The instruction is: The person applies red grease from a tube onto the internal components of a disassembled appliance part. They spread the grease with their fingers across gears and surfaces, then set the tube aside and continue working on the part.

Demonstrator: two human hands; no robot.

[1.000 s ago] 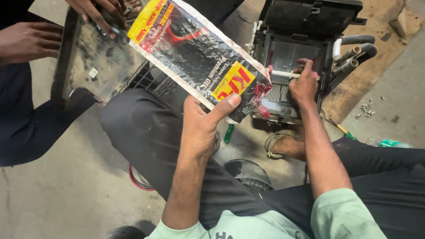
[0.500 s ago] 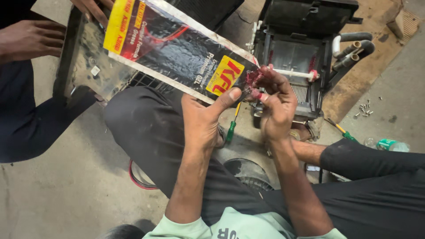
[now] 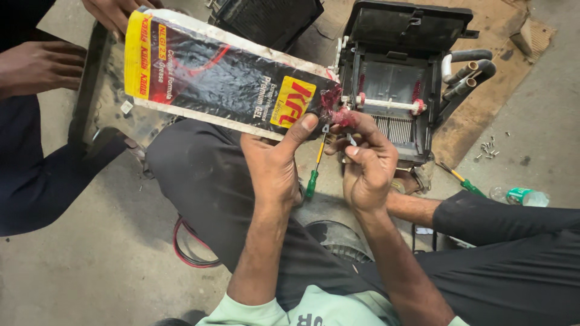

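My left hand (image 3: 275, 166) grips a long black, yellow and red grease pouch (image 3: 223, 78) near its open end, thumb on top. The pouch slants up to the left over my lap. My right hand (image 3: 365, 163) pinches the pouch's torn mouth, where red grease (image 3: 335, 107) shows on the fingertips. Just beyond the hands stands a black plastic housing (image 3: 399, 72) with its lid up, a finned core inside and a white rod (image 3: 386, 104) dabbed with red grease. A green-handled screwdriver (image 3: 312, 178) lies between my hands, partly hidden.
Another person's hands (image 3: 36, 66) hold a grey metal plate (image 3: 103, 108) at upper left. A second green screwdriver (image 3: 462, 181), loose screws (image 3: 486, 148) and a small plastic bottle (image 3: 522, 196) lie at right. Cardboard (image 3: 483, 90) lies under the housing. A red cable (image 3: 184, 247) loops by my leg.
My right hand left the housing's rod and came to the pouch's mouth. The pouch swung left and lower, now lying flatter.
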